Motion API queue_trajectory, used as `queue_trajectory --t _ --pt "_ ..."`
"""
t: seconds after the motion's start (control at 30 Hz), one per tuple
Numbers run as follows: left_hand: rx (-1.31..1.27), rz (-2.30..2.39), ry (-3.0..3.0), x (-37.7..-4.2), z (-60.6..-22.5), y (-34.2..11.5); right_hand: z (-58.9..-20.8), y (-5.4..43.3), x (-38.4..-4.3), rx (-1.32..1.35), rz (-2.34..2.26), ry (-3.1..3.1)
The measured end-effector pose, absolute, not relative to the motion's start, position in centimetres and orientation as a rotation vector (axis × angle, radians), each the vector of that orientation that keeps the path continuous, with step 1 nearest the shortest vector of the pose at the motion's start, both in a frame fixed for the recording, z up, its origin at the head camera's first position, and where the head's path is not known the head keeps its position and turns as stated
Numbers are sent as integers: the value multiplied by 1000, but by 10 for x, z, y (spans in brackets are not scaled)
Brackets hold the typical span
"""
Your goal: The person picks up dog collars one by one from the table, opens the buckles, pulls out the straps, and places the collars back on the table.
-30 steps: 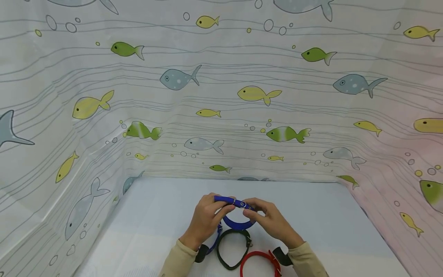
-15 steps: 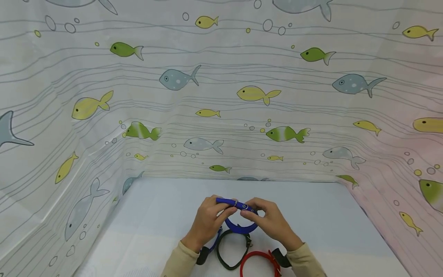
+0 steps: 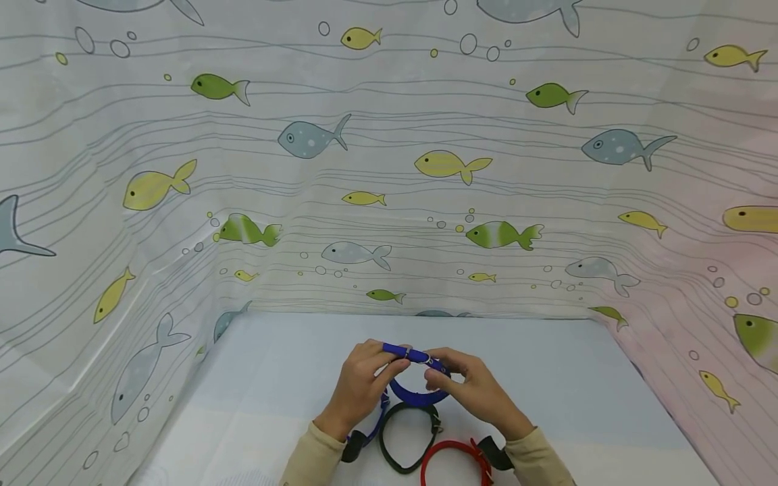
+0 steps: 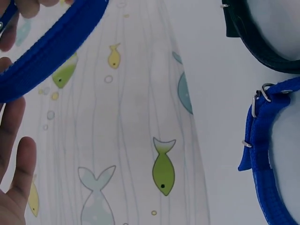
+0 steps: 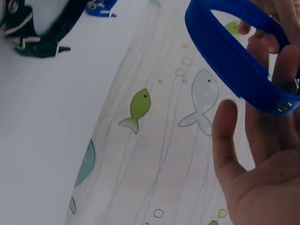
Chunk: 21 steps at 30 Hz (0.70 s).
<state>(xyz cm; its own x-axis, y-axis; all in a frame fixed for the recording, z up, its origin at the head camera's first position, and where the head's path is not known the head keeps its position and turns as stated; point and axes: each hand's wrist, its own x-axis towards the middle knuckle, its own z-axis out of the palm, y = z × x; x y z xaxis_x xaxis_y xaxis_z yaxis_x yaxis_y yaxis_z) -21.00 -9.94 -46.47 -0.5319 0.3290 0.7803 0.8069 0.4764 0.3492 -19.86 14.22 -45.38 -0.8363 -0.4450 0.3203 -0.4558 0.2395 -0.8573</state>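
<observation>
A blue pet collar (image 3: 419, 398), buckled into a loop, is held up between both hands. My left hand (image 3: 361, 381) pinches its strap left of the metal buckle, thumb in front and fingers behind. My right hand (image 3: 477, 388) holds the eyelet end at the right, its fingers reaching behind the strap and its thumb just below. In the right wrist view, fingertips (image 5: 262, 44) show through the loop of the collar (image 5: 220, 56). Below the hands lie a dark green collar (image 3: 383, 435), a second blue collar (image 3: 375, 430), partly hidden by my left wrist, and a red collar (image 3: 450, 444).
The collars lie on a white table (image 3: 547, 378). A fish-patterned sheet (image 3: 389, 223) stands as walls around its back and sides. Dark wrist-worn devices (image 3: 354, 445) sit at both cuffs, close above the lying collars.
The held collar shifts slightly right, then back left, with both hands. My right thumb has moved a little down off the strap's front. The collars on the table stay put.
</observation>
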Motion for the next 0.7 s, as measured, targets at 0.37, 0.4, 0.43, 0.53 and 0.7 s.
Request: queue_trajectory --t 0.37,0.4,0.43,0.53,0.7 --pt "-952 -951 -2106 -209 -466 -96 -452 140 -198 834 1683 -2475" --pt "-948 -959 -2110 -209 -466 -96 -453 140 -198 856 1717 -2472" --pt "-943 -963 -2115 -209 -466 -97 -453 141 -199 877 1742 -2469" --pt "-935 -972 -2113 -210 -466 -99 -455 143 -199 920 1756 -2484" --pt "-950 -962 -2088 -212 -466 -98 -454 142 -199 883 1654 -2528"
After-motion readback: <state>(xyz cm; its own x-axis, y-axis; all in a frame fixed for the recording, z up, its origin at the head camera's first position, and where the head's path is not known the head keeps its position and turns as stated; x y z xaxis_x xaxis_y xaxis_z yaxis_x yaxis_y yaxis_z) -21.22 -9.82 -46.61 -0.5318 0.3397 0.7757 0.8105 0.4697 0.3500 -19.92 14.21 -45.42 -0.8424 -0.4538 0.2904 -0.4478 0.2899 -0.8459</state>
